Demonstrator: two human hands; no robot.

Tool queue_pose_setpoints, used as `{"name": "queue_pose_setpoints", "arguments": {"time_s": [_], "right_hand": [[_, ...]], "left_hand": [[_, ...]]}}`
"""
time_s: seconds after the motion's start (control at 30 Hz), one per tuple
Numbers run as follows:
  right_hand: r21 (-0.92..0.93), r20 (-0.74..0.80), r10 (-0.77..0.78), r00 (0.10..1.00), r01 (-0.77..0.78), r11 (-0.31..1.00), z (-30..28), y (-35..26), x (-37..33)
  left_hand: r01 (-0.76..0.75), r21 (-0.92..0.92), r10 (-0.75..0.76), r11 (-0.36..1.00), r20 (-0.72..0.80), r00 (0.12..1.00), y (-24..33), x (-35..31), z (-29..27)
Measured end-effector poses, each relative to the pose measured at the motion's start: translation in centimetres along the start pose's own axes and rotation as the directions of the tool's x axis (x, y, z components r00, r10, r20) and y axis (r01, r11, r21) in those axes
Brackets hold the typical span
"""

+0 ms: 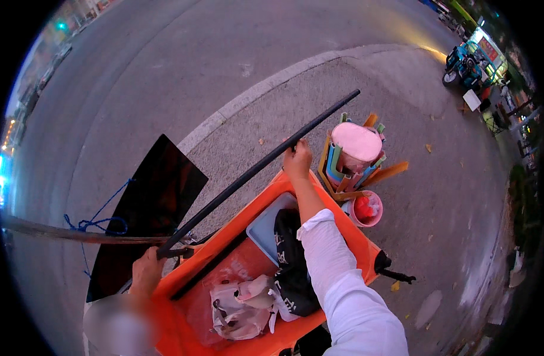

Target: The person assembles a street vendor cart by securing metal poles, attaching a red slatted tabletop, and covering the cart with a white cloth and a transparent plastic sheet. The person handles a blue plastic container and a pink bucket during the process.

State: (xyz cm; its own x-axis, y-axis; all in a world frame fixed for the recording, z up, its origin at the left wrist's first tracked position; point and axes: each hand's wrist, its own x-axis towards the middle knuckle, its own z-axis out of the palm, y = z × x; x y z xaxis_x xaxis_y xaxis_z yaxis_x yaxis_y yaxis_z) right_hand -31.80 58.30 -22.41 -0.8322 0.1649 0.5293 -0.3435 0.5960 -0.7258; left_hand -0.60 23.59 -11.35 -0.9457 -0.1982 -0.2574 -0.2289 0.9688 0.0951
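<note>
A long black pole (248, 175) slants across the view, from lower left up to the far right. My right hand (298, 160) is closed round its upper part, with the pole's far end sticking out beyond. At the lower end my left hand (146, 270) is closed on the pole, its fingers partly hidden. Beneath the pole stands an orange fabric wagon (349, 237). Inside it lie a blue-grey plastic bin (269, 222), a black bag (292, 285), a pale plastic bag (236, 311) and a reddish translucent bag (224, 267).
Right of the wagon stand stacked coloured folding stools with a pink lid-like top (356, 142), and a pink bucket (368, 209) holding red and white things. A dark panel (144, 207) and a wooden pole with blue rope (94, 225) are at left. A curb (224, 113) curves beyond; a blue three-wheeler (464, 65) stands far right.
</note>
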Motion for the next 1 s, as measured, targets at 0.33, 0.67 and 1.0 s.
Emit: {"name": "queue_pose_setpoints", "arguments": {"time_s": [0.33,0.67,1.0], "right_hand": [[-0.348,0.22,0.109,0.969,-0.027,0.937,-0.6,5.9,0.5],[-0.002,0.825,-0.451,0.34,0.8,0.6,-1.6,-19.6,-7.4],[-0.127,0.954,-0.175,0.243,0.857,0.5,2.8,-18.7,-7.3]], "left_hand": [[-0.129,-0.102,0.137,0.986,0.08,0.987,-1.5,2.2,-0.3],[-0.241,-0.194,0.186,0.951,-0.262,0.947,-3.4,-0.8,2.3],[0.35,-0.066,-0.323,0.935,-0.567,0.758,-18.1,-11.1,6.7]]}}
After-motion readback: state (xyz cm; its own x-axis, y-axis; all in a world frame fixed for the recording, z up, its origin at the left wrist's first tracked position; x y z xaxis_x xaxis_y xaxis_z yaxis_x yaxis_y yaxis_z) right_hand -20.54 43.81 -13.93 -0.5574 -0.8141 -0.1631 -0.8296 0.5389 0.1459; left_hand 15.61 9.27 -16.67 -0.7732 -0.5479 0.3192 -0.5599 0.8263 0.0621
